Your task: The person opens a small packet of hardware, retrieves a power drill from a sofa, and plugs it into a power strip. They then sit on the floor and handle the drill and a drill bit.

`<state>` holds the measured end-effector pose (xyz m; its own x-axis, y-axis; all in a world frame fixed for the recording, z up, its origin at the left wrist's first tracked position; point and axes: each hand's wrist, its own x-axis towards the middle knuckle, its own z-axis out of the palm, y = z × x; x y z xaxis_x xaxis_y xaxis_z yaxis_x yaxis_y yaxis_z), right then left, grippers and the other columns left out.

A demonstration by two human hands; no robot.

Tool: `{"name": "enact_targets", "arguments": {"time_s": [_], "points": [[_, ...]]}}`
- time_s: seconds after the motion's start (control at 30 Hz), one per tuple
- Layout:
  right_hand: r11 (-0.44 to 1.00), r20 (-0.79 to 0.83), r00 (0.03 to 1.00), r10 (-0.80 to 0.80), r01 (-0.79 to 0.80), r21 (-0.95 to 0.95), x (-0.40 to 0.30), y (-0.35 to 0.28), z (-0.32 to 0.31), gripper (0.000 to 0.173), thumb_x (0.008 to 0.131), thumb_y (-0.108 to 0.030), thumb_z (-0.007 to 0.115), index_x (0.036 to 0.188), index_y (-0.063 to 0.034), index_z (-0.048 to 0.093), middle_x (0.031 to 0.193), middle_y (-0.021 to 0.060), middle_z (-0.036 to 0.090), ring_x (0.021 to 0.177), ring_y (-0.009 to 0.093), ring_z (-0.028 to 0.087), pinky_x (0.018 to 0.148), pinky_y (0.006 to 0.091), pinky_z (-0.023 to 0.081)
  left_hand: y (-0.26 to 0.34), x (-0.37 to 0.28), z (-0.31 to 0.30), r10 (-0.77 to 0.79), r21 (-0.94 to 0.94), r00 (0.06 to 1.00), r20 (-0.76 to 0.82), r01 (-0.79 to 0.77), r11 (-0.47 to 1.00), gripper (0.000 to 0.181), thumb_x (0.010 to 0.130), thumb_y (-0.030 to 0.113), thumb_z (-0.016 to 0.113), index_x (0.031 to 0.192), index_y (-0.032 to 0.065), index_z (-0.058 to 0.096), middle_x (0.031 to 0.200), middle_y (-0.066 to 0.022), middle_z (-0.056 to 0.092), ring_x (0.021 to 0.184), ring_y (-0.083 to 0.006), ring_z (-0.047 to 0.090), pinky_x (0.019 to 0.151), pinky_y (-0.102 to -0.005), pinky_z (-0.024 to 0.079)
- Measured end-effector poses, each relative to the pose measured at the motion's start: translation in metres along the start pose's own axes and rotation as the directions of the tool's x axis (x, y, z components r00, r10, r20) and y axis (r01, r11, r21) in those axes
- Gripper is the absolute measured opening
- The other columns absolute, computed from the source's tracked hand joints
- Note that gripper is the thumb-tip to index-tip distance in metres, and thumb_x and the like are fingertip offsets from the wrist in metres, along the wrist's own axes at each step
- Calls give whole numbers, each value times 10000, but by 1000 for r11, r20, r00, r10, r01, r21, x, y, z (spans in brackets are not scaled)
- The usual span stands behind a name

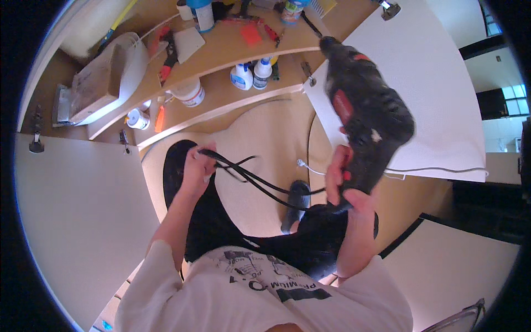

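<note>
My right hand (346, 178) grips the handle of a black and red corded power drill (369, 103). The drill is raised in front of the open cabinet door on the right, its chuck end pointing up towards the shelves. From the base of the handle a black power cord (265, 182) runs across to the left in loops. My left hand (200, 168) is closed around the gathered cord above my left knee. A short loose bit of cord sticks out beside that hand. The fingers' far side is partly hidden.
An open cabinet holds an upper shelf (232, 43) with red-handled tools, bottles and a boxed item (95, 87). Two spray bottles (251, 74), a white tub (191, 93) and an orange-handled tool (159, 116) stand lower. Doors (79, 207) flank me; a white plug (301, 163) lies on the floor.
</note>
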<state>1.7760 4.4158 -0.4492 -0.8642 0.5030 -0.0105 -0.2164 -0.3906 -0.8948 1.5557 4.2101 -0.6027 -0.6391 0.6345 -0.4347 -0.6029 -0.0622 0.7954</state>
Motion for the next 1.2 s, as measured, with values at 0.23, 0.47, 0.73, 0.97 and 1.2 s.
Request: {"name": "enact_targets", "arguments": {"time_s": [0.23, 0.47, 0.73, 0.97, 1.2], "points": [[889, -41, 984, 174, -175, -423, 6, 48, 5, 669, 662, -138, 738, 1242, -10, 429, 971, 64, 559, 856, 120, 538, 763, 276, 443, 40, -26, 69, -124, -511, 991, 55, 134, 849, 292, 920, 282, 461, 662, 163, 393, 600, 26, 319, 560, -127, 348, 448, -202, 320], [865, 14, 898, 440, -420, -275, -3, 80, 6, 734, 696, -133, 765, 1301, -20, 363, 1026, 82, 550, 1046, 195, 570, 944, 356, 434, 7, -29, 89, 630, 66, 776, -9, -628, 775, 189, 882, 75, 460, 705, 35, 406, 664, -41, 419, 568, -156, 388, 530, -277, 325], [860, 164, 845, 510, -503, -80, -13, 114, 20, 717, 748, -46, 705, 1332, -26, 289, 1025, 91, 540, 995, 258, 618, 880, 392, 491, 21, -24, 72, 873, 318, 428, 233, -882, 348, 175, 761, 40, 593, 613, 19, 502, 568, -97, 474, 488, -255, 480, 464, -324, 367], [786, 98, 822, 561, -491, -375, -11, 96, 37, 737, 729, -71, 718, 1331, -17, 296, 997, 94, 568, 881, 177, 618, 787, 335, 517, 59, -41, 34, 685, 503, 301, 664, -857, -111, 307, 653, 293, 792, 804, 95, 612, 792, -37, 583, 526, -194, 549, 461, -305, 421], [583, 208, 904, 374, -55, -811, -7, 79, 43, 920, 648, -203, 787, 1376, -26, 254, 1085, 148, 551, 1033, 256, 539, 918, 379, 436, 125, -6, -123, 871, 914, 306, 384, 10, -406, 659, 681, 375, 792, 1275, 232, 543, 1226, 5, 566, 795, -190, 637, 625, -305, 528]]}}
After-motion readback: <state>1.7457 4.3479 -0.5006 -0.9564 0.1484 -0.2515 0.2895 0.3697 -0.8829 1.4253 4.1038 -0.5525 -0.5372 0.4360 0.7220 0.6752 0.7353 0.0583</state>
